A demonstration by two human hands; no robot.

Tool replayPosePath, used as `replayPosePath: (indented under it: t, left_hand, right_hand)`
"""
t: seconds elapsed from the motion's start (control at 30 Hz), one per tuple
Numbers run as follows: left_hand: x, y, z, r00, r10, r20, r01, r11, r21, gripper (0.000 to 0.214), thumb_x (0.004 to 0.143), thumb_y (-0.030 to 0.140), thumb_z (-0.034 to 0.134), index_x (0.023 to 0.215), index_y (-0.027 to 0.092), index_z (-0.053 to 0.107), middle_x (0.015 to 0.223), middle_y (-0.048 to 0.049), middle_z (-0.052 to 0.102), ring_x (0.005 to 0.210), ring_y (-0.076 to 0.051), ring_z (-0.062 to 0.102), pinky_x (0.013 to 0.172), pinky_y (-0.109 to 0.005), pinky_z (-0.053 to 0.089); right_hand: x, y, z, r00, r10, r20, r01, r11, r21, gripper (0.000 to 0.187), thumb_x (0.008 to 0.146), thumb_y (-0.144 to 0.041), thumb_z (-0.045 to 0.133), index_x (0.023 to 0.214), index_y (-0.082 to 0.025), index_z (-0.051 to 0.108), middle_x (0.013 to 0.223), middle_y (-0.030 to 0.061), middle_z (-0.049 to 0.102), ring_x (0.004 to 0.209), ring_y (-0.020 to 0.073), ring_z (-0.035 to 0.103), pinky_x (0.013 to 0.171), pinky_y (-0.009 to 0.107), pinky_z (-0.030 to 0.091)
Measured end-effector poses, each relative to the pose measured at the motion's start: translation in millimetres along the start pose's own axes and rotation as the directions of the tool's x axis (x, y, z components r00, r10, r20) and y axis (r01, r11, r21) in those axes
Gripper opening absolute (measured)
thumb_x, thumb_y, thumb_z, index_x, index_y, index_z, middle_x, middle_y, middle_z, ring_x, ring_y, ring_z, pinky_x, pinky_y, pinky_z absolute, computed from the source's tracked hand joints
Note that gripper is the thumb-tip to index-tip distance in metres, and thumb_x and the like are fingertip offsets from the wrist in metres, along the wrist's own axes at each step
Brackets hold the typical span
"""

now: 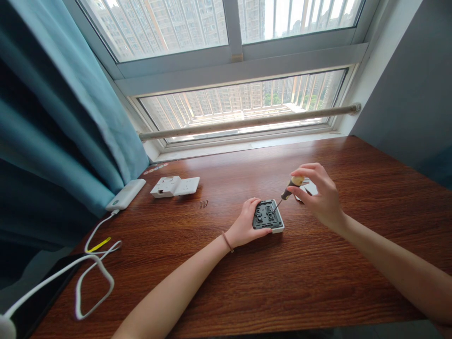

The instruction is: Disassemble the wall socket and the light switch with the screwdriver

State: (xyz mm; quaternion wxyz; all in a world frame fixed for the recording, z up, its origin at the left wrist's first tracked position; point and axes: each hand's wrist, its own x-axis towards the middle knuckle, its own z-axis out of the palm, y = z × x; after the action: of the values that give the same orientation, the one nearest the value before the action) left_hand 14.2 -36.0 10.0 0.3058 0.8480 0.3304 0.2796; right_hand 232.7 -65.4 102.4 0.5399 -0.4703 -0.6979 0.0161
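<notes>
Right grip (319,195) pinches the screwdriver (286,190) between thumb and fingers, its tip at the dark face of the small box (263,222); left grip (247,223), thumb and fingers spread, clasps that box on the surface (229,287). Work seems partway: several screws (204,204) lie loose near the white two-part piece (174,187), while screwdriver work at the box appears unfinished.
</notes>
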Motion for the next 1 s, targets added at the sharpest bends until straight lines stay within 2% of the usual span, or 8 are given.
replayPosePath:
  t: [0.07,0.2,0.27,0.47,0.53,0.7,0.9,1.0]
  left_hand:
    - [0.0,-0.3,-0.2,1.000,0.002,0.006,-0.002,1.000,0.008,0.079,0.065,0.042,0.070,0.129,0.016,0.031,0.130,-0.0141,0.033,0.125,-0.026,0.031,0.109,-0.042,0.026]
    - [-0.1,-0.7,-0.1,1.000,0.000,0.004,0.000,1.000,0.004,0.078,0.065,0.041,0.070,0.129,0.017,0.032,0.130,-0.0146,0.033,0.125,-0.027,0.032,0.108,-0.044,0.026]
    - [-0.1,-0.5,0.0,1.000,-0.003,-0.001,0.003,1.000,-0.003,0.079,0.064,0.041,0.070,0.129,0.018,0.032,0.130,-0.0147,0.033,0.125,-0.029,0.032,0.107,-0.046,0.027]
    - [-0.1,-0.8,0.0,1.000,0.003,-0.002,-0.003,1.000,-0.002,0.078,0.064,0.041,0.070,0.129,0.018,0.032,0.130,-0.0145,0.034,0.125,-0.028,0.032,0.107,-0.046,0.027]
    - [-0.2,-1.1,0.0,1.000,0.002,-0.003,-0.002,1.000,-0.001,0.078,0.064,0.041,0.070,0.129,0.018,0.032,0.130,-0.0146,0.034,0.125,-0.028,0.032,0.107,-0.046,0.027]
    - [-0.1,-1.6,0.3,1.000,0.008,-0.006,-0.008,1.000,-0.007,0.078,0.064,0.041,0.070,0.128,0.019,0.032,0.130,-0.0145,0.034,0.125,-0.029,0.032,0.107,-0.047,0.027]
    - [-0.2,-1.5,0.5,1.000,0.016,-0.009,-0.016,1.000,-0.007,0.079,0.064,0.043,0.070,0.129,0.018,0.031,0.129,-0.0143,0.034,0.124,-0.028,0.032,0.107,-0.045,0.027]
    - [-0.3,-1.2,0.2,1.000,0.011,-0.004,-0.011,1.000,-0.003,0.078,0.064,0.042,0.070,0.128,0.018,0.032,0.130,-0.0144,0.034,0.124,-0.028,0.032,0.107,-0.046,0.027]
  right_hand:
    - [-0.9,1.1,0.0,0.999,0.040,-0.005,-0.040,0.999,0.017,0.020,0.075,-0.027,0.066,0.094,-0.025,0.061,0.094,0.0047,0.061,0.089,0.0240,0.057,0.082,0.043,0.045]
    - [-1.1,-1.3,-0.9,0.989,0.090,0.118,-0.117,0.964,0.239,0.030,0.084,-0.019,0.053,0.113,-0.025,0.051,0.107,0.0053,0.063,0.101,0.0220,0.057,0.089,0.043,0.043]
    - [-1.0,-1.7,-0.4,0.984,0.100,0.146,-0.140,0.947,0.290,0.029,0.085,-0.019,0.051,0.113,-0.024,0.050,0.112,0.0060,0.061,0.105,0.0219,0.055,0.091,0.043,0.042]
    - [-1.8,5.0,3.0,0.993,0.116,0.020,-0.117,0.983,0.138,0.026,0.071,-0.028,0.070,0.094,-0.025,0.060,0.098,0.0038,0.061,0.093,0.0237,0.057,0.086,0.044,0.044]
    - [-2.0,4.6,2.3,0.992,0.127,0.014,-0.128,0.983,0.135,0.025,0.073,-0.026,0.067,0.098,-0.025,0.059,0.096,0.0037,0.063,0.091,0.0232,0.058,0.085,0.044,0.045]
    - [-0.2,-3.2,-1.7,0.990,0.090,0.111,-0.111,0.973,0.204,0.031,0.084,-0.017,0.050,0.113,-0.024,0.052,0.107,0.0050,0.063,0.102,0.0223,0.056,0.091,0.043,0.041]
    - [-0.7,1.3,0.7,0.994,0.105,-0.006,-0.104,0.992,0.074,0.022,0.074,-0.029,0.067,0.095,-0.025,0.062,0.096,0.0042,0.061,0.091,0.0243,0.057,0.084,0.043,0.044]
    - [-1.8,1.7,1.3,0.990,0.139,0.035,-0.143,0.978,0.153,0.026,0.081,-0.025,0.058,0.107,-0.027,0.057,0.099,0.0040,0.063,0.094,0.0232,0.058,0.086,0.043,0.044]
